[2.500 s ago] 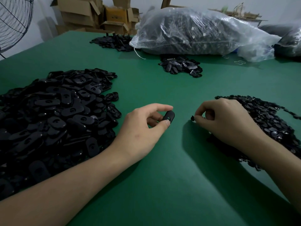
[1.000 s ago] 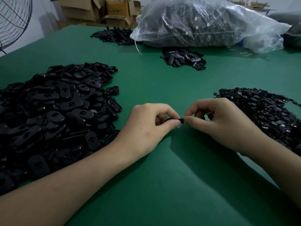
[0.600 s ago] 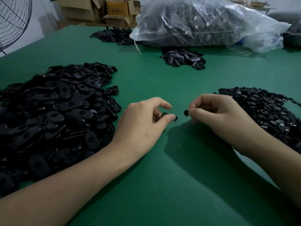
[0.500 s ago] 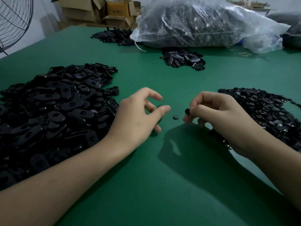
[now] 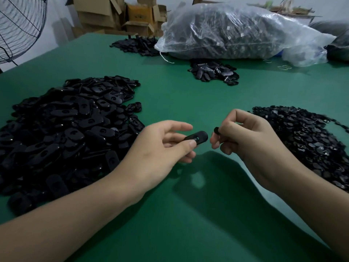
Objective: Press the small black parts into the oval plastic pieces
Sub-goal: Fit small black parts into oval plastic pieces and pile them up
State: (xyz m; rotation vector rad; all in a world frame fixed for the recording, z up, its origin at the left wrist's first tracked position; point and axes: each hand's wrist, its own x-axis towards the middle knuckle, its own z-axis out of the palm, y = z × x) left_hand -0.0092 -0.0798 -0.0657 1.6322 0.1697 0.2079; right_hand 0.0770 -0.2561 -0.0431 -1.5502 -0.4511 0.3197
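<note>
At the far left edge stands a round wire fan guard [image 5: 18,29], beside the green-covered table [image 5: 188,103]. On the left part of the table lies a large, loose heap of black oval plastic pieces [image 5: 66,133], many showing a small slot in the middle. Behind it, past the far edge, brown cardboard boxes [image 5: 113,14] are stacked, and a flat pile of black parts [image 5: 136,45] lies on the table in front of them. Just right of the big heap, the left hand [image 5: 160,150] is raised over the table, thumb and fingers pinching one black oval plastic piece [image 5: 197,138] by its near end, the free end pointing right. Close to that end, but not touching it, a small black part [image 5: 216,130] sticks out from the right hand [image 5: 251,140], whose curled fingers and thumb pinch it. Farther back, a small pile of black oval pieces [image 5: 213,71] lies in front of a big clear plastic bag [image 5: 236,33] stuffed with dark parts. At the right, just behind the right hand, spreads a heap of small black parts [image 5: 311,140].
</note>
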